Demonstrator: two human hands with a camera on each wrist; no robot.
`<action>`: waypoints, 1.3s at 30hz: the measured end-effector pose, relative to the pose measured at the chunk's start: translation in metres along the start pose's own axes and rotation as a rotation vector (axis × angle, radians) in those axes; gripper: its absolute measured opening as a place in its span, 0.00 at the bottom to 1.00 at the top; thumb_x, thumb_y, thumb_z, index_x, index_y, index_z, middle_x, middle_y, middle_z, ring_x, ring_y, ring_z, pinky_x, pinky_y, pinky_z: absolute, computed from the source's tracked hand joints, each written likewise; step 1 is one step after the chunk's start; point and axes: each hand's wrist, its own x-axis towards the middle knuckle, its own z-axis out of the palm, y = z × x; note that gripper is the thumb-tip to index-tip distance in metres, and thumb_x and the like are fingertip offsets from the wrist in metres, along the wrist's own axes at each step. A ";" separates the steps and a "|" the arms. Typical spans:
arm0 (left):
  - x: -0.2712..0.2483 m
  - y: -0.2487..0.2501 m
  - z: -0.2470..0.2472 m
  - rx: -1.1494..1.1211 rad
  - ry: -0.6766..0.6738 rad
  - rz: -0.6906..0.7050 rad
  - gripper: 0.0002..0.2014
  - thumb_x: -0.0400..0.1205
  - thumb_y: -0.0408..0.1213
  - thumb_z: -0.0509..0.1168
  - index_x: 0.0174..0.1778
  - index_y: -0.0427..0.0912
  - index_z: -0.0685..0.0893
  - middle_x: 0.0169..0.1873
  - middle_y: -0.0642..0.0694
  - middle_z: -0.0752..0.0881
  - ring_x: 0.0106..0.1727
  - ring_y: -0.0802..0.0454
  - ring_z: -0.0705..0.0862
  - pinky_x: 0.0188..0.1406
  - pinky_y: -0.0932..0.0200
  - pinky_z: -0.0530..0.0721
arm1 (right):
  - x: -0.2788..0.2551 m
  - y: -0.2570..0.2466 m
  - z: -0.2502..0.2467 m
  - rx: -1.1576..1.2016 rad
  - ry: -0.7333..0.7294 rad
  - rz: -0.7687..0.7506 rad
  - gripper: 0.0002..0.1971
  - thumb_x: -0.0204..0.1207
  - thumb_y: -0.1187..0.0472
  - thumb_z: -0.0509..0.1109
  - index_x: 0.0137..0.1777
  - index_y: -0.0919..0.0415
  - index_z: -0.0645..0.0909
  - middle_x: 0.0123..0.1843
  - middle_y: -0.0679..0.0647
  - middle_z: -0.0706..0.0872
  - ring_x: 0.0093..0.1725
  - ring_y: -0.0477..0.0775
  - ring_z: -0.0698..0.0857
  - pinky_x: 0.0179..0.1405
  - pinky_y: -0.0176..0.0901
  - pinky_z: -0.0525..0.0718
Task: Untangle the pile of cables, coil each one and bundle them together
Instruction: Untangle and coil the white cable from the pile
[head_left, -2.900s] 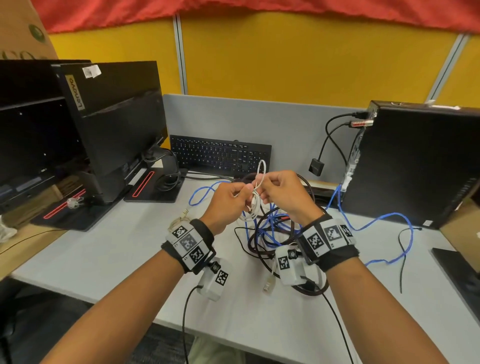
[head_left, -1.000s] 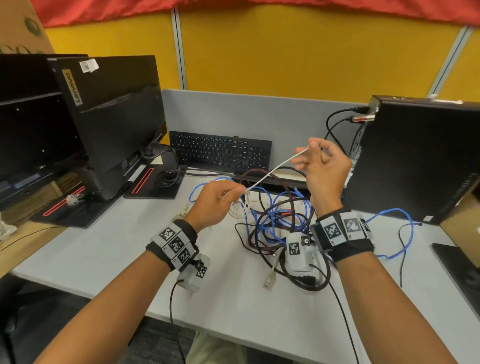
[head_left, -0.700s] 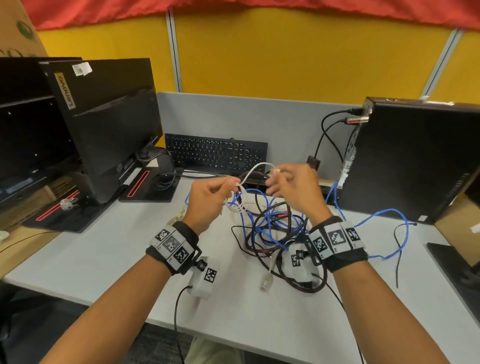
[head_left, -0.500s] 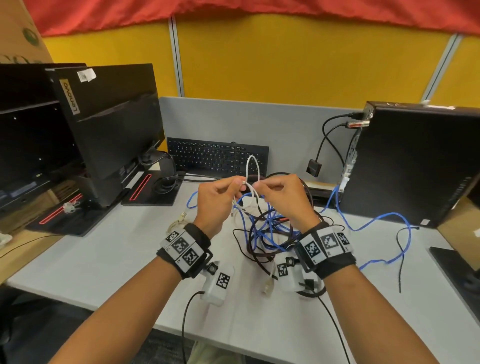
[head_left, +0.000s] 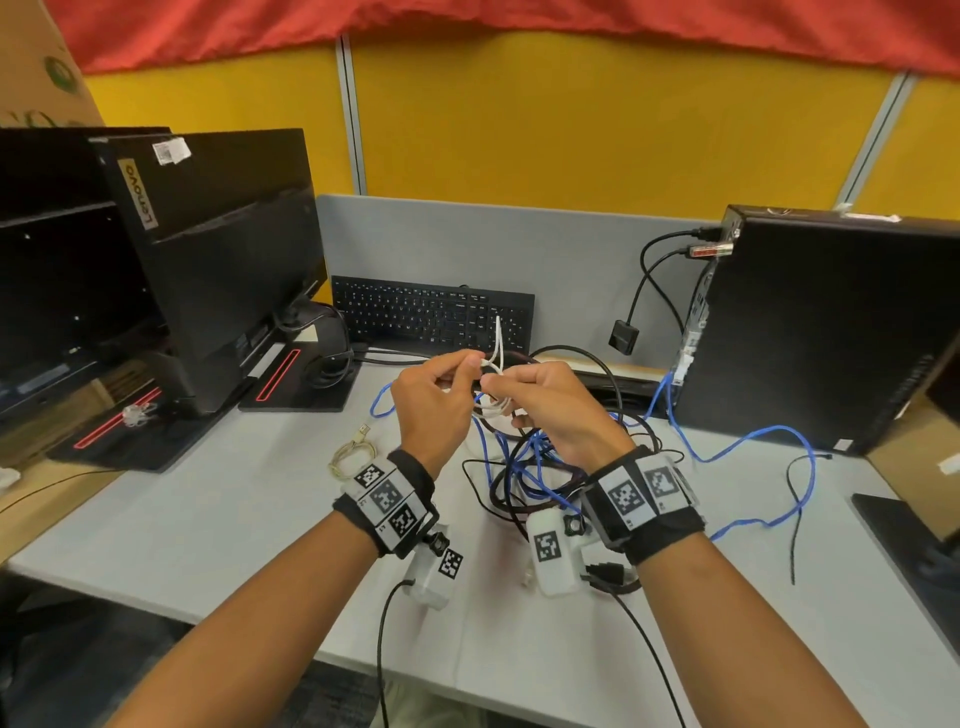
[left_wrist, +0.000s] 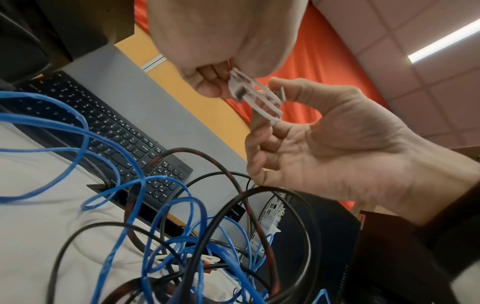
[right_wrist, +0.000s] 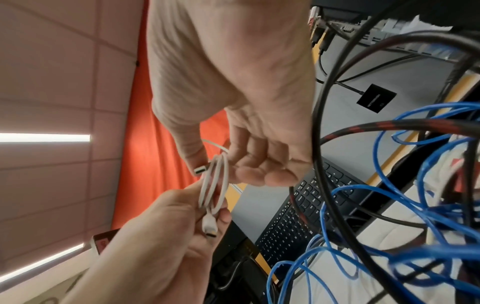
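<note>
Both hands are raised above the pale grey bench (head_left: 218, 525), close together, and share a thin white cable (right_wrist: 214, 183) folded into a few small loops. The left hand (head_left: 434, 410) pinches the loops between thumb and fingertips, with one white plug of the cable lying against its fingers in the right wrist view. The right hand (head_left: 553, 410) pinches the other side of the same loops with thumb and forefinger, and its other fingers are curled; the second plug sits at the thumb. So each grip is closed on the white cable. Below the hands lies the tangled pile of cables (head_left: 524, 478) on the bench: thin blue network cable (left_wrist: 109, 185) in many loops, a smooth black cable (left_wrist: 309, 226) in a big ring, and a black cable with red braid (right_wrist: 384, 125). One blue strand runs across the bench to the black computer tower (head_left: 831, 332) on the right. A small coiled beige cable (head_left: 350, 454) lies alone on the bench, left of the pile and near the left wrist. Behind the hands a black keyboard (head_left: 431, 317) leans against the grey partition, and a black monitor (head_left: 223, 244) stands to the left.
</note>
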 end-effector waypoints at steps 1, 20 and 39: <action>-0.001 -0.001 0.000 0.011 -0.005 0.004 0.06 0.84 0.33 0.71 0.52 0.41 0.94 0.40 0.52 0.92 0.39 0.64 0.87 0.41 0.70 0.83 | 0.001 -0.001 0.001 -0.028 0.019 0.003 0.15 0.80 0.54 0.76 0.47 0.69 0.90 0.38 0.52 0.87 0.41 0.48 0.83 0.43 0.43 0.83; 0.014 -0.005 -0.029 -0.135 -0.537 -0.306 0.06 0.84 0.26 0.69 0.44 0.30 0.90 0.34 0.38 0.87 0.27 0.51 0.85 0.38 0.46 0.92 | -0.004 0.000 -0.016 -0.424 0.136 -0.196 0.05 0.79 0.56 0.78 0.50 0.55 0.94 0.36 0.51 0.91 0.30 0.48 0.91 0.32 0.37 0.88; 0.012 -0.005 -0.030 -0.076 -0.700 -0.387 0.04 0.84 0.24 0.68 0.53 0.30 0.85 0.38 0.28 0.91 0.36 0.43 0.91 0.43 0.47 0.93 | 0.003 -0.010 -0.026 -0.602 0.753 -0.770 0.06 0.84 0.65 0.72 0.53 0.65 0.91 0.50 0.57 0.91 0.50 0.57 0.86 0.49 0.45 0.84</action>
